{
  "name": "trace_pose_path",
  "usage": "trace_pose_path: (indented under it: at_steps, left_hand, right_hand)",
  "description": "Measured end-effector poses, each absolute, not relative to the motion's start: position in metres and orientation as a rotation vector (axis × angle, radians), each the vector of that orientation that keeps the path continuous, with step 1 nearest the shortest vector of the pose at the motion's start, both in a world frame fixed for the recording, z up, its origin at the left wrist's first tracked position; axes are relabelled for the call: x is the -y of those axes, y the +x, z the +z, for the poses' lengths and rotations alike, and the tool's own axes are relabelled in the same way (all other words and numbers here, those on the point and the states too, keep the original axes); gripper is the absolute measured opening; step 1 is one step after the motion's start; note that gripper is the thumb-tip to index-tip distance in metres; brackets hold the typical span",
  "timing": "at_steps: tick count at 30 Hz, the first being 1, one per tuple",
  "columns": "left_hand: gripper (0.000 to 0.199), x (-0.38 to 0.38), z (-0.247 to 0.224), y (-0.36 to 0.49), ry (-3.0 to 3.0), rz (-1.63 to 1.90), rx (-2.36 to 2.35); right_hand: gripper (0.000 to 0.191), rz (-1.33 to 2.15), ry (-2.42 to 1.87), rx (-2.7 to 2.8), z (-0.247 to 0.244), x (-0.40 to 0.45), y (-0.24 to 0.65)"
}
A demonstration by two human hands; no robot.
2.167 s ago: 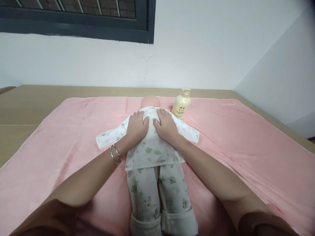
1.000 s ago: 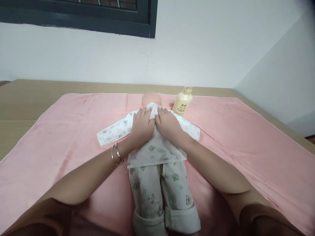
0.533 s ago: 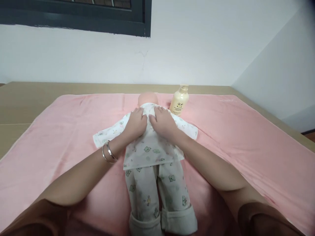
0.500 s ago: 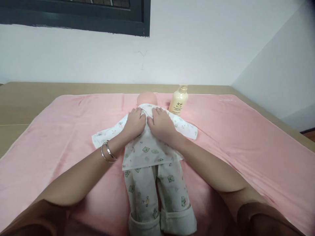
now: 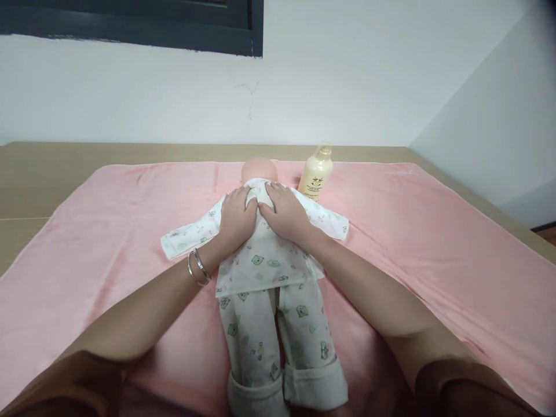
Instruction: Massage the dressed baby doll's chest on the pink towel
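Note:
A baby doll (image 5: 259,169) lies face down, its bald head toward the wall. It wears a white printed shirt (image 5: 264,266) with both sleeves spread sideways, and matching trousers (image 5: 256,336) with turned-up cuffs. My left hand (image 5: 238,215) rests on the left of the doll's upper back, palm down, fingers pointing to the head. On the right of the upper back lies my right hand (image 5: 286,213), flat with its thumb toward the left one. The two thumbs nearly meet over the middle of the back. Neither hand grips the cloth.
Under the doll a pink blanket (image 5: 130,231) covers most of the wooden surface (image 5: 56,168). A cream pump bottle (image 5: 316,172) stands just right of the doll's head. Behind are a white wall (image 5: 339,75) and a dark window frame (image 5: 174,35).
My fingers have flattened and spread a little over the doll's back, the thumbs moving slightly. The bracelets have slid toward my left wrist. The view has tilted down slightly; doll and bottle stay put.

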State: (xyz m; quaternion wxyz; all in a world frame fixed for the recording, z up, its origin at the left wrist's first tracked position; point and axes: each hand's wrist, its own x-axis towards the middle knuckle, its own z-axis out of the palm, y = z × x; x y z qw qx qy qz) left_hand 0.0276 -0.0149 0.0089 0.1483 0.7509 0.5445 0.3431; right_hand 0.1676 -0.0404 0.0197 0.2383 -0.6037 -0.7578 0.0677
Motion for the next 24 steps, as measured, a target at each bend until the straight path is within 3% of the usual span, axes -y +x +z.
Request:
trace_pose_path:
  at_steps: [9, 18, 24]
  left_hand:
    - [0.048, 0.043, 0.013, 0.034, 2.520, 0.889, -1.560]
    - [0.037, 0.018, 0.027, 0.017, 2.346, 0.690, -1.643]
    - [0.046, 0.049, 0.025, 0.029, 2.663, 0.581, -1.741]
  right_hand:
    - [0.058, 0.384, -1.647, 2.098, 0.026, 0.025, 0.187]
    - [0.055, -0.023, -1.723, 2.198, 0.029, 0.066, 0.152]
    - [0.055, 0.261, -1.799, 2.164, 0.035, 0.039, 0.170]
